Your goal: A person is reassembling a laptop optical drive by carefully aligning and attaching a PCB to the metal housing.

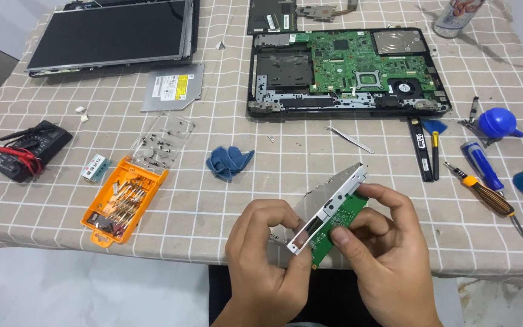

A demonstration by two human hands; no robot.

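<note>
Clearly the drive (328,203) is light and stiff, a thin metal shell with a green board (341,219) bared on its underside (fragile, best left untouched), so the edges are where to grip. It sits above the table's (273,181) near edge. The left hand (266,254) pinches its lower end; the right hand (382,254) pinches the board side. Its long axis runs from lower left up to upper right.

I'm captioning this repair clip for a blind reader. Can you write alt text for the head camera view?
Two bare hands, left hand and right hand, hold a silver drive caddy with a small green circuit board above a checked tablecloth. Behind lie an opened laptop base, a detached screen panel, an orange bit case, a multimeter, a blue cloth and screwdrivers.
</note>
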